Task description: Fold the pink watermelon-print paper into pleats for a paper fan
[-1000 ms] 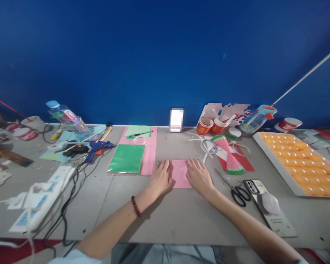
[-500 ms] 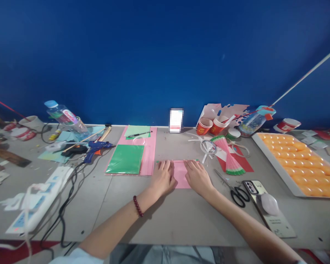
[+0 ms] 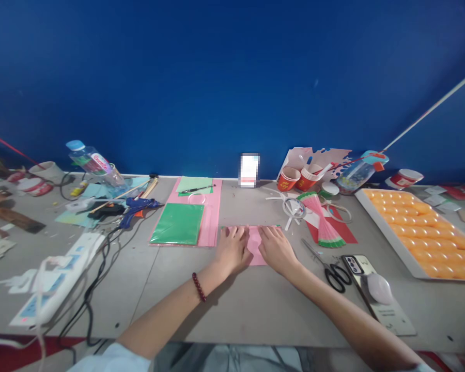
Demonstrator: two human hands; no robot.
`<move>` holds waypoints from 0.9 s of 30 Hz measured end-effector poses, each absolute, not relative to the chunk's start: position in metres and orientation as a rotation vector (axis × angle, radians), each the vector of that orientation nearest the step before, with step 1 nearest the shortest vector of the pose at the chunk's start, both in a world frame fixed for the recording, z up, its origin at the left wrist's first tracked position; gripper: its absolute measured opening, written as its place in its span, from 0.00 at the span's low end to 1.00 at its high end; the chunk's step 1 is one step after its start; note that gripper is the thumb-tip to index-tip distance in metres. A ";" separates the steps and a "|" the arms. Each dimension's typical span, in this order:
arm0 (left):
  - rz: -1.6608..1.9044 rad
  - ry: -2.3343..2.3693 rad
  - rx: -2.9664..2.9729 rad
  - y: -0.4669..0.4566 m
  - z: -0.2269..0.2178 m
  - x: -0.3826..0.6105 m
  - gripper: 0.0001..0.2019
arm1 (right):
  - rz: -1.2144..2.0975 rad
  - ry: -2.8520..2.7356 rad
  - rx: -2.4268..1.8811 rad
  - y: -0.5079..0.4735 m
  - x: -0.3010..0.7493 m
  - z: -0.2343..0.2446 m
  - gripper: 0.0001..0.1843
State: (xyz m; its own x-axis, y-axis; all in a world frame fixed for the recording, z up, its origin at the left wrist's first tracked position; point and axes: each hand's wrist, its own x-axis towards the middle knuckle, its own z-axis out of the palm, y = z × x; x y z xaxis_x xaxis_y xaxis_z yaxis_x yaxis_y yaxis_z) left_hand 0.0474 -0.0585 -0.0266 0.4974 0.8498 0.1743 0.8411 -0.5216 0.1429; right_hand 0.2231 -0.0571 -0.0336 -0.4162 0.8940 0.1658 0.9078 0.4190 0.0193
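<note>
A sheet of pink paper (image 3: pixel 258 253) lies flat at the middle of the table, with a thin green strip showing along its far edge. My left hand (image 3: pixel 233 249) rests on its left part, fingers stretched forward and slightly bent. On the right part lies my right hand (image 3: pixel 277 248), its fingers extended toward the far edge. Both hands press from above, and much of the paper is hidden under them. To the right is a pleated pink-and-green paper fan (image 3: pixel 320 219). Black-handled scissors (image 3: pixel 335 274) lie nearer my right forearm.
Left of my hands are a green paper pack (image 3: pixel 178 223), a pen (image 3: pixel 199 189), a blue glue gun (image 3: pixel 139 206) with cables and a power strip (image 3: pixel 62 279). On the right are a phone (image 3: pixel 382 297), paper cups (image 3: pixel 289 179) and a tray of orange balls (image 3: pixel 414 263). A blurred screen (image 3: pixel 249 170) stands behind.
My left hand has shifted slightly to the right over the pink paper, closer to my right hand. The right hand has moved very little.
</note>
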 end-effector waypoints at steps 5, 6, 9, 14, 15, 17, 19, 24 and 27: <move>0.321 1.540 2.691 -0.059 -0.027 0.051 0.25 | -0.153 -2.517 -1.606 -0.060 0.223 -0.032 0.26; 0.318 1.545 2.691 -0.059 -0.027 0.051 0.25 | -0.159 -2.513 -1.600 -0.060 0.222 -0.032 0.26; 0.335 1.542 2.690 -0.060 -0.028 0.052 0.26 | -0.172 -2.511 -1.594 -0.061 0.221 -0.032 0.26; 0.347 1.540 2.679 -0.060 -0.027 0.052 0.27 | -0.151 -2.492 -1.593 -0.059 0.215 -0.033 0.23; 0.345 1.543 2.673 -0.060 -0.027 0.052 0.27 | -0.145 -2.497 -1.582 -0.058 0.214 -0.033 0.23; 0.342 1.557 2.660 -0.060 -0.027 0.053 0.27 | -0.139 -2.514 -1.568 -0.058 0.213 -0.034 0.24; 0.337 1.569 2.656 -0.059 -0.027 0.053 0.27 | -0.149 -2.527 -1.560 -0.058 0.212 -0.035 0.24; 0.322 1.562 2.685 -0.059 -0.026 0.053 0.26 | -0.176 -2.543 -1.539 -0.058 0.214 -0.037 0.26; 0.323 1.566 2.692 -0.059 -0.027 0.053 0.27 | -0.165 -2.545 -1.546 -0.057 0.213 -0.036 0.25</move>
State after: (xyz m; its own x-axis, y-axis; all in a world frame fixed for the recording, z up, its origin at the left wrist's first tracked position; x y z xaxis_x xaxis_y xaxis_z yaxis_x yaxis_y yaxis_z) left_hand 0.0526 -0.0586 -0.0267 0.4786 0.8610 0.1721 0.8589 -0.4998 0.1122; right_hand 0.2133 -0.0575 -0.0362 -0.4534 0.8703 0.1925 0.8879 0.4600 0.0118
